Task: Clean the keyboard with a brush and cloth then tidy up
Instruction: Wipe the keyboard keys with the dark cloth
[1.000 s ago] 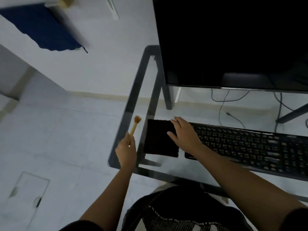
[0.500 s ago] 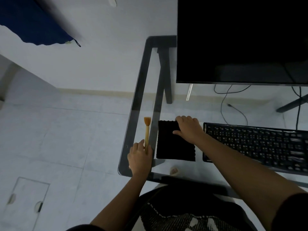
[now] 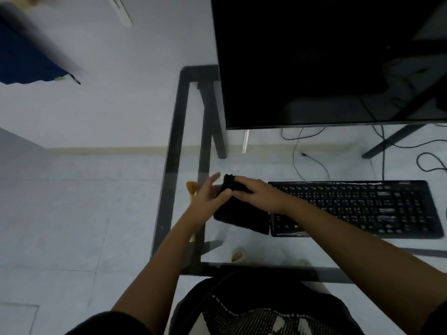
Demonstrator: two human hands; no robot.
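A black cloth lies on the glass desk just left of the black keyboard. My right hand pinches the cloth's far left corner and lifts it off the glass. My left hand is at the cloth's left edge, its thumb touching the fabric and its fingers spread apart. The small wooden brush lies on the desk by the left edge, its tan bristles pointing away from me. My left wrist hides most of its handle.
A large dark monitor stands behind the keyboard. The glass desk's dark frame runs along the left edge. Cables trail on the floor under the desk. My lap sits at the near edge.
My left hand has let go of the brush, which now lies on the desk, and has moved right to the cloth. My right hand has lifted the cloth's far corner.
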